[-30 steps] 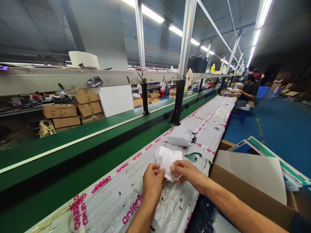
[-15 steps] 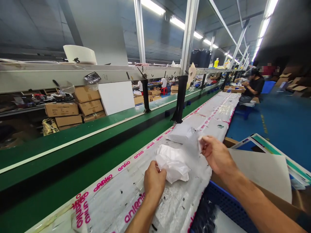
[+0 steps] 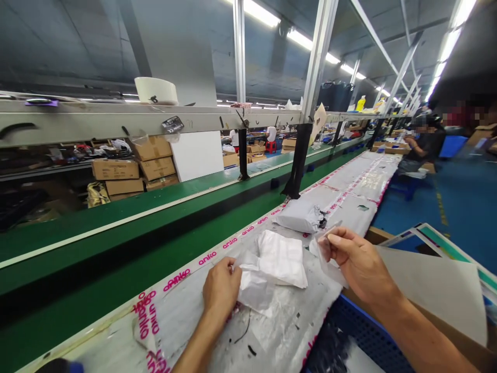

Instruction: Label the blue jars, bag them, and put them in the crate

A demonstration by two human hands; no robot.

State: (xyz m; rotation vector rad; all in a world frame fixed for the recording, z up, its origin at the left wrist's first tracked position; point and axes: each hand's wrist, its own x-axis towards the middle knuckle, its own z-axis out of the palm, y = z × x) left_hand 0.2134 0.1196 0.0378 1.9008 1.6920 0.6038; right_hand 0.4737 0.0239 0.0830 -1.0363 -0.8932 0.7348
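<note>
My left hand (image 3: 222, 285) is closed in a pinch on the edge of a thin white sheet (image 3: 254, 287). This sheet is spread against a folded white bundle (image 3: 282, 256) of soft-looking material on the covered bench; whether the two are joined I cannot tell. To the right, my right hand (image 3: 359, 261) pinches a thin translucent plastic piece (image 3: 326, 254) between thumb and fingers, held up apart from the bundle. Behind the bundle lies a pale plastic bag (image 3: 298, 216) with dark bits at its right end.
White film with pink lettering covers the bench (image 3: 178, 321), with dark scraps lying on it. A green conveyor (image 3: 163, 228) runs along the left. At the right are a blue basket (image 3: 368, 331), a cardboard box and flat sheets. A seated person (image 3: 423, 142) is farther along.
My left hand has moved left, drawing the thin sheet out from the crumpled white bundle, which now looks flatter and squarer. The translucent piece in my right hand shows more clearly. The view has shifted left.
</note>
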